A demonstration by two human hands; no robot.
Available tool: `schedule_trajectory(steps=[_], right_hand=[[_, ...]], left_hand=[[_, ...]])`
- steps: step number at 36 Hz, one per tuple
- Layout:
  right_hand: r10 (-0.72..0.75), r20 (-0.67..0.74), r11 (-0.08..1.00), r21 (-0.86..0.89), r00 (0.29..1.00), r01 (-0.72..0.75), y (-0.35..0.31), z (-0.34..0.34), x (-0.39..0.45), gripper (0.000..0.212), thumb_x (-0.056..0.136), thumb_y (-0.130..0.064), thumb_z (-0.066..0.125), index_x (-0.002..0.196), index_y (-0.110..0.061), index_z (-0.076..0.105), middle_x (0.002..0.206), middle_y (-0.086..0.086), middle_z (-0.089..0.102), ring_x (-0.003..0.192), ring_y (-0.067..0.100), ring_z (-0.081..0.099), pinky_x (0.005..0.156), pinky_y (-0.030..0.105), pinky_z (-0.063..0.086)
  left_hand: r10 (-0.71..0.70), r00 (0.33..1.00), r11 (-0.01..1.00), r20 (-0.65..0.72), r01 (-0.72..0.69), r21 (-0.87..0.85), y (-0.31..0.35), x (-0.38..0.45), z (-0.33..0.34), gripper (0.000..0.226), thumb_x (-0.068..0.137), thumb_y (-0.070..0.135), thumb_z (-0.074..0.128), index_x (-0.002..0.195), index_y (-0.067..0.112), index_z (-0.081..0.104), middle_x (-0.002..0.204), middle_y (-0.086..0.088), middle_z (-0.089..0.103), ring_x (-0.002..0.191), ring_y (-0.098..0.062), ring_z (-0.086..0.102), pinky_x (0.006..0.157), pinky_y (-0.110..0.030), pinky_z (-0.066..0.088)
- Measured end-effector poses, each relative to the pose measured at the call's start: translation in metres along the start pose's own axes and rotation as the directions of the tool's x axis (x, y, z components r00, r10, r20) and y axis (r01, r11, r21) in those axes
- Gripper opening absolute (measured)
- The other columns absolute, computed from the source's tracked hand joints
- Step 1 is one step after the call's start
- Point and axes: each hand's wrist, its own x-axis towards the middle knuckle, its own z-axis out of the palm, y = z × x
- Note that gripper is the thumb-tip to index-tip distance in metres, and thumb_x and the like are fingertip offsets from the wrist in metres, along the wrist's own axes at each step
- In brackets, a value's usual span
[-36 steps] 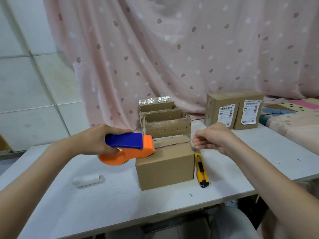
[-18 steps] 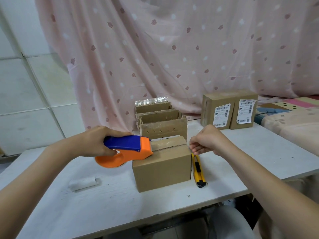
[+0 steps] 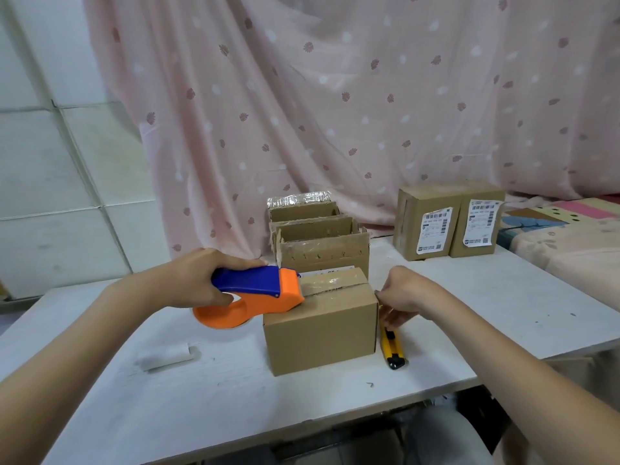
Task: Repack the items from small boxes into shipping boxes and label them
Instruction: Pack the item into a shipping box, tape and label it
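Head view, near to far. At 6 o'clock, the near edge of a white table [image 3: 208, 414]. At 8 o'clock on the tabletop, a small white paper roll [image 3: 165, 356], lying flat and well apart from everything else. Near centre, slightly toward 5 o'clock, a closed brown shipping box [image 3: 320, 333], clear tape [image 3: 330, 284] shining along its top seam. Just beside its right wall, a yellow utility knife [image 3: 392, 349] lying flat, black tip pointing toward 6 o'clock. At 9 o'clock from the box, left hand [image 3: 198, 280] wrapped around the blue handle of an orange tape dispenser [image 3: 255, 297], dispenser nose touching the box's top left edge. At 3 o'clock from the box, right hand [image 3: 404, 292] at the top right corner, fingertips bent onto the right wall; whether pinching the tape end or merely pressing, cannot tell. Toward 12 o'clock, directly behind the box, three opened small boxes [image 3: 317, 236] in a row, flaps up, the farthest with a crinkled shiny wrap on top. At 2 o'clock, two sealed labelled boxes [image 3: 448, 223] touching side by side, white barcode labels facing the camera. Farthest back, a pink patterned curtain [image 3: 335, 95].
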Motion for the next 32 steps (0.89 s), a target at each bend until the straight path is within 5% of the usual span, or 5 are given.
schedule_trajectory(steps=[3,6,9,18,32], right_hand=[[-0.108,-0.183,0.983,-0.166,0.977,0.077,0.001,-0.003,0.002,0.030,0.097,-0.023,0.061,0.108,0.003,0.068,0.095,0.017,0.075,0.086,0.033,0.074,0.080,0.045,0.061],[-0.422,-0.425,0.876,-0.419,0.801,0.239,-0.008,0.004,-0.013,0.031,0.101,-0.029,0.049,0.120,-0.008,0.063,0.110,0.014,0.070,0.103,0.037,0.063,0.083,0.042,0.054],[-0.668,-0.232,0.691,-0.544,0.707,0.475,-0.026,0.022,-0.038,0.041,0.105,-0.040,0.042,0.136,-0.016,0.056,0.131,0.011,0.064,0.119,0.033,0.059,0.094,0.041,0.050],[-0.605,0.168,0.448,-0.737,0.778,0.507,-0.029,0.070,-0.042,0.104,0.082,-0.078,0.004,0.160,-0.009,0.007,0.168,0.008,0.003,0.155,0.020,0.000,0.123,0.033,0.006],[-0.663,0.097,0.439,-0.753,0.742,0.491,-0.023,0.077,-0.034,0.118,0.063,-0.081,-0.025,0.159,-0.024,0.016,0.168,0.004,0.009,0.155,0.018,0.007,0.122,0.036,0.018]], left_hand=[[-0.004,1.000,1.000,-0.001,0.004,0.009,-0.001,0.000,0.000,0.075,0.085,0.019,0.071,0.141,0.058,0.041,0.079,0.030,0.062,0.073,0.003,0.054,0.063,-0.013,0.041],[-0.003,1.000,1.000,-0.009,0.003,0.017,0.001,0.000,0.000,0.074,0.085,0.018,0.071,0.140,0.057,0.041,0.079,0.037,0.061,0.075,0.007,0.054,0.064,-0.011,0.042],[-0.004,1.000,1.000,-0.014,0.004,0.004,0.004,0.000,-0.001,0.073,0.086,0.017,0.072,0.139,0.057,0.040,0.075,0.039,0.058,0.077,0.012,0.053,0.065,-0.008,0.041],[-0.033,0.999,0.999,-0.028,0.032,-0.021,0.002,-0.002,0.001,0.074,0.083,0.022,0.075,0.138,0.059,0.041,0.080,0.024,0.059,0.072,0.010,0.052,0.064,-0.009,0.040],[-0.021,1.000,0.996,-0.001,0.021,-0.089,-0.005,-0.010,-0.008,0.081,0.077,0.023,0.077,0.119,0.078,0.036,0.078,0.011,0.062,0.062,-0.005,0.048,0.060,-0.015,0.040]])
